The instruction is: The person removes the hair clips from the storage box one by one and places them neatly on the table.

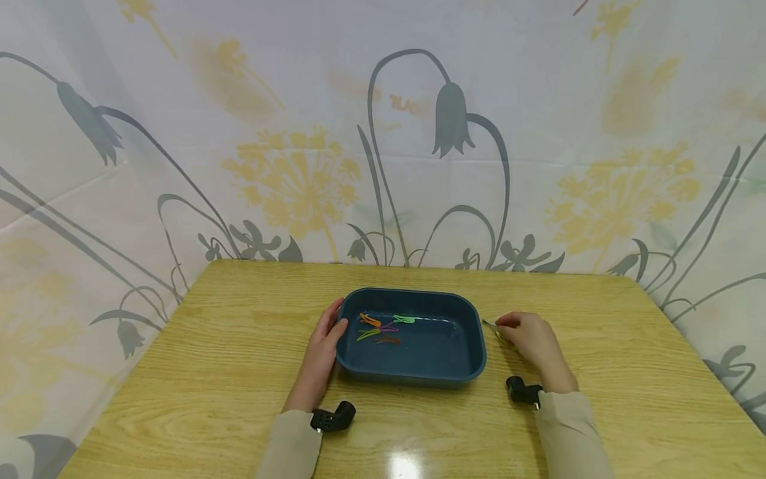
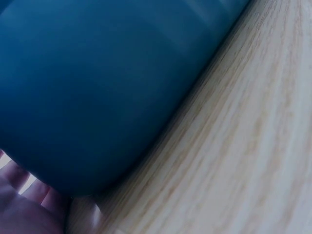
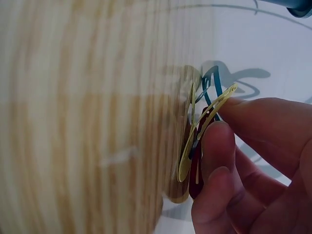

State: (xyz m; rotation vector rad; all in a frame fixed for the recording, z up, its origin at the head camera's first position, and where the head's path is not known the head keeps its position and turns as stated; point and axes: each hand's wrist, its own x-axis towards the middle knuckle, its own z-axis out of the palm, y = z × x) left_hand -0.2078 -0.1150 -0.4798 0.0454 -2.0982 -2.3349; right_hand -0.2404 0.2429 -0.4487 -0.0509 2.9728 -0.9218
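A dark blue plastic basin [image 1: 413, 380] sits on the table, its left end held by my left hand [image 1: 326, 339]. The thumb lies at the rim, and fingers [image 2: 36, 191] show against the outer wall in the left wrist view. To the right of the basin, my right hand [image 1: 532, 339] pinches at a small cluster of snap hair clips close to the tabletop. That cluster has a yellow hair clip [image 3: 184, 165], a blue hair clip [image 3: 217, 78] and a dark red hair clip [image 3: 195, 183]. Fingertips partly hide them, so which ones are gripped is unclear.
Inside the basin's left half lie several clips: orange [image 1: 371, 320], light green [image 1: 403, 319], yellow-green [image 1: 368, 334], purple [image 1: 390, 327] and brown [image 1: 389, 340]. The wooden table [image 1: 239, 346] ends at a flower-print curtain [image 1: 407, 133] behind. Each wrist carries a black camera.
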